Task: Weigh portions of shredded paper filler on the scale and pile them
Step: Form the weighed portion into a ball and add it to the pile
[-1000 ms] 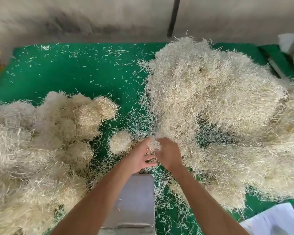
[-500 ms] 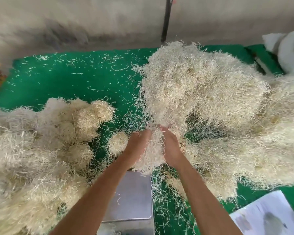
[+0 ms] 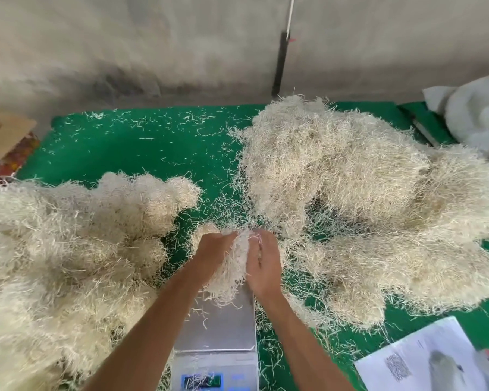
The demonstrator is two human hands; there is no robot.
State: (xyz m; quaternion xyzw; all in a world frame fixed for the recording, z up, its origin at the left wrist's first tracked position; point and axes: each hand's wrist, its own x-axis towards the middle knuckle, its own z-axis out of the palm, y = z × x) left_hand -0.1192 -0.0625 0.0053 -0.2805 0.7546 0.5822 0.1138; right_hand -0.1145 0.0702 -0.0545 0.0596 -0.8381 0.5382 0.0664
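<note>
A clump of pale shredded paper filler (image 3: 233, 266) hangs between my two hands, just above the far end of the steel scale (image 3: 218, 325). My left hand (image 3: 211, 253) grips its left side and my right hand (image 3: 264, 261) grips its right side. Loose strands trail down onto the scale's plate. The scale's blue display (image 3: 201, 380) sits at the bottom edge, partly covered by strands. A big loose heap of filler (image 3: 364, 198) lies to the right. A pile of rounded portions (image 3: 68, 249) lies to the left.
The green table cover (image 3: 141, 153) is strewn with stray strands. A small filler ball (image 3: 202, 232) sits behind my left hand. Printed paper sheets (image 3: 424, 359) lie at the bottom right, white cloth (image 3: 474, 114) at the far right, a cardboard box (image 3: 3, 136) at the far left.
My hands pulled a clump out of the right heap and drew it back toward me, over the scale. The camera tilted up, so more wall and the scale's display show.
</note>
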